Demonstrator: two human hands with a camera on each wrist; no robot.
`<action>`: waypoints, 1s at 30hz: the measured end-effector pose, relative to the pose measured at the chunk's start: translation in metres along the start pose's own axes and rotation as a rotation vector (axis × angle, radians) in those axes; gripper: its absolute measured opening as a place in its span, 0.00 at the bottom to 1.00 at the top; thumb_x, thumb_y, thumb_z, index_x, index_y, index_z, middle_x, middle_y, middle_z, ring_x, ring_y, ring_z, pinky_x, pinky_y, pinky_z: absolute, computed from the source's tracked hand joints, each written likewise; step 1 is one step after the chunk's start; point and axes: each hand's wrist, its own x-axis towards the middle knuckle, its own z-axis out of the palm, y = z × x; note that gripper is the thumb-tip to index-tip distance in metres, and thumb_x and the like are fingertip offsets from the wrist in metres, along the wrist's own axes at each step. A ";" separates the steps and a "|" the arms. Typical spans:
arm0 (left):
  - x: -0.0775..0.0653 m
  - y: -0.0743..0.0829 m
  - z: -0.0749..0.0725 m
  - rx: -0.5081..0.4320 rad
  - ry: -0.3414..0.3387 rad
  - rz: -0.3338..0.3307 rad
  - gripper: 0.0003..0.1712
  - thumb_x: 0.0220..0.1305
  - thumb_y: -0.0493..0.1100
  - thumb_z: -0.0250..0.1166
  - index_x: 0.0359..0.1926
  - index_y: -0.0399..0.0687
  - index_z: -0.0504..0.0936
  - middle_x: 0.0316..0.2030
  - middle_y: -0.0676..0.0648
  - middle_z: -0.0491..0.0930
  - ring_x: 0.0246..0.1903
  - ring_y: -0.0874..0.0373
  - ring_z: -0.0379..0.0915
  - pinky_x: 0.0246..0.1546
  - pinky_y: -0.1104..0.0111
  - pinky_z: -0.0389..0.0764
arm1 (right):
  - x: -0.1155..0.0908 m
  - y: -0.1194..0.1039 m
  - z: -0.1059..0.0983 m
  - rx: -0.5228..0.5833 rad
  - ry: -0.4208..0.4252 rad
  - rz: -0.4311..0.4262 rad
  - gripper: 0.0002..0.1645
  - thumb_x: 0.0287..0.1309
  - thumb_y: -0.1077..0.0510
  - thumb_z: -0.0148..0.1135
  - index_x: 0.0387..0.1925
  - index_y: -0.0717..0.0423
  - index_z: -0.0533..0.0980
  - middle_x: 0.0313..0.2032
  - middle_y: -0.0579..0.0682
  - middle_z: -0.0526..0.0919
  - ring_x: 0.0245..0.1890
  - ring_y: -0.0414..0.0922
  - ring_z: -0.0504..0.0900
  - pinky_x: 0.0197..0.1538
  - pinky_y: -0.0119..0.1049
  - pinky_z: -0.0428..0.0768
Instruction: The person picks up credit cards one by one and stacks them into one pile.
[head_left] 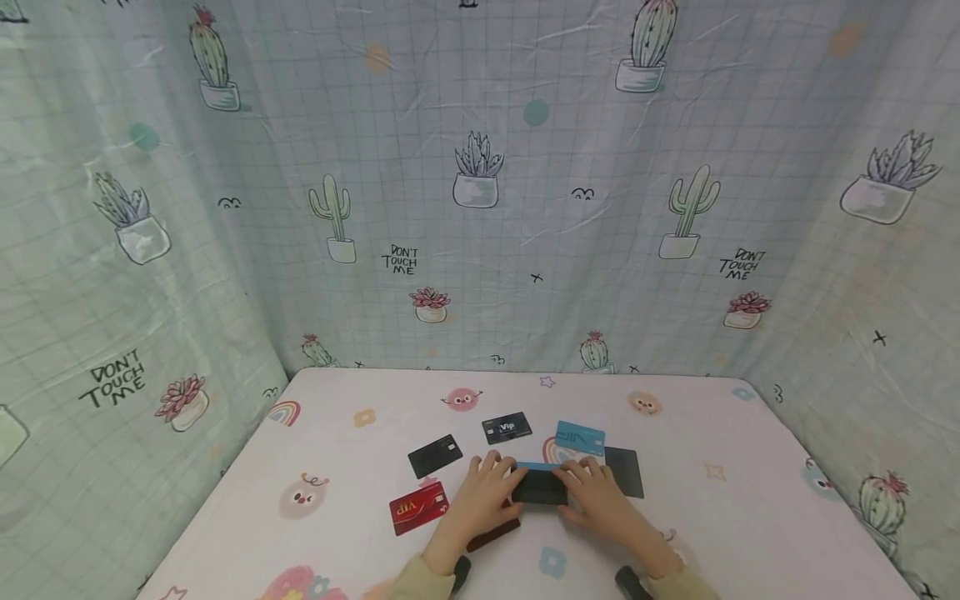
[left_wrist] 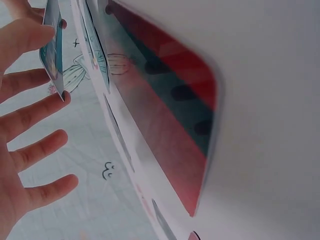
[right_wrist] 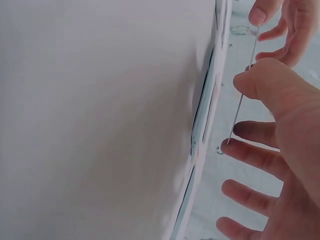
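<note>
Cactus-print cloth (head_left: pixel 480 92) hangs behind a pale worktop (head_left: pixel 697 433), and front and centre it's the dark card (head_left: pixel 540 490), held up between two hands! Left hand (head_left: pixel 486 493) on one end, right hand (head_left: pixel 597 500) on the other, and both are pinching: thumb against one face, fingertips against the other. Wrist views have the card off the worktop, its end right in the gap between thumb and first fingers, while the ring and little fingers spread free on each hand. Around it, what a spread: Vip card (head_left: pixel 507 427) and black card (head_left: pixel 435 456) beyond the left hand, red card (head_left: pixel 418 508) beside it, blue card (head_left: pixel 580 437) and grey card (head_left: pixel 625 472) just past the right.
</note>
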 end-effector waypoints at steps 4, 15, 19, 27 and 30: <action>0.004 -0.002 0.002 -0.009 -0.025 -0.006 0.27 0.49 0.55 0.63 0.53 0.56 0.73 0.46 0.52 0.75 0.46 0.56 0.65 0.45 0.57 0.69 | 0.003 0.001 0.000 -0.001 -0.002 0.009 0.31 0.45 0.46 0.63 0.51 0.54 0.71 0.46 0.48 0.72 0.44 0.48 0.67 0.41 0.49 0.70; 0.011 -0.009 0.007 0.046 -0.061 -0.004 0.28 0.50 0.58 0.63 0.53 0.57 0.73 0.45 0.52 0.75 0.46 0.56 0.65 0.46 0.57 0.69 | 0.008 0.006 0.005 0.009 0.015 0.014 0.29 0.45 0.46 0.64 0.50 0.52 0.71 0.45 0.49 0.74 0.43 0.50 0.69 0.40 0.49 0.70; 0.015 -0.010 0.004 0.090 -0.083 0.004 0.29 0.49 0.59 0.63 0.53 0.57 0.73 0.46 0.52 0.76 0.47 0.55 0.65 0.49 0.55 0.69 | 0.010 0.007 0.002 0.006 0.008 0.014 0.30 0.45 0.46 0.64 0.50 0.52 0.71 0.46 0.50 0.74 0.44 0.51 0.69 0.42 0.51 0.70; 0.021 -0.011 0.001 0.134 -0.088 0.026 0.30 0.46 0.59 0.66 0.52 0.59 0.74 0.44 0.53 0.77 0.46 0.55 0.66 0.47 0.55 0.71 | 0.014 0.009 -0.001 0.002 -0.015 0.028 0.31 0.45 0.46 0.64 0.51 0.53 0.71 0.47 0.51 0.74 0.44 0.51 0.69 0.44 0.52 0.69; 0.023 -0.011 0.001 0.135 -0.098 0.029 0.30 0.46 0.57 0.67 0.52 0.58 0.74 0.44 0.53 0.77 0.47 0.54 0.67 0.48 0.54 0.71 | 0.015 0.010 -0.002 0.011 -0.021 0.029 0.31 0.44 0.46 0.64 0.51 0.54 0.71 0.47 0.51 0.74 0.44 0.51 0.69 0.44 0.52 0.68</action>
